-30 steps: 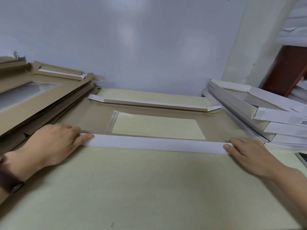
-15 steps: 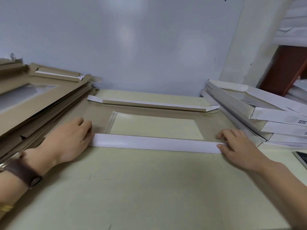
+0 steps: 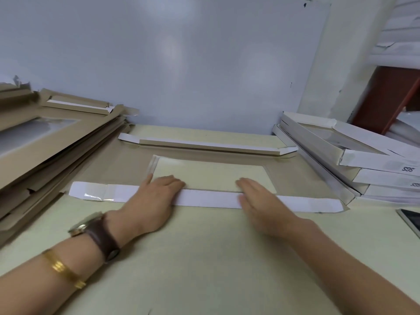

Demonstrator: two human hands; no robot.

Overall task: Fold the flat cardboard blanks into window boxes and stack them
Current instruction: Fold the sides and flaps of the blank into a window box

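Note:
A brown cardboard blank (image 3: 113, 169) with a clear window (image 3: 211, 176) lies flat on the table in front of me. Its near flap (image 3: 209, 200) is folded over, white side up, and its far flap (image 3: 204, 146) is folded too. My left hand (image 3: 150, 201) lies flat across the near flap left of the middle, fingers straight and reaching onto the window. My right hand (image 3: 261, 201), blurred, presses the same flap right of the middle with straight fingers. Both ends of the flap show uncovered.
A stack of flat brown blanks (image 3: 45, 144) is piled at the left. Folded white window boxes (image 3: 354, 160) are stacked at the right. A phone or tablet edge (image 3: 411, 221) lies at the far right. A pale wall rises just behind the table (image 3: 204, 269).
Both hands have slid inward along the near flap, from its two ends to its middle. The flap's ends are now uncovered.

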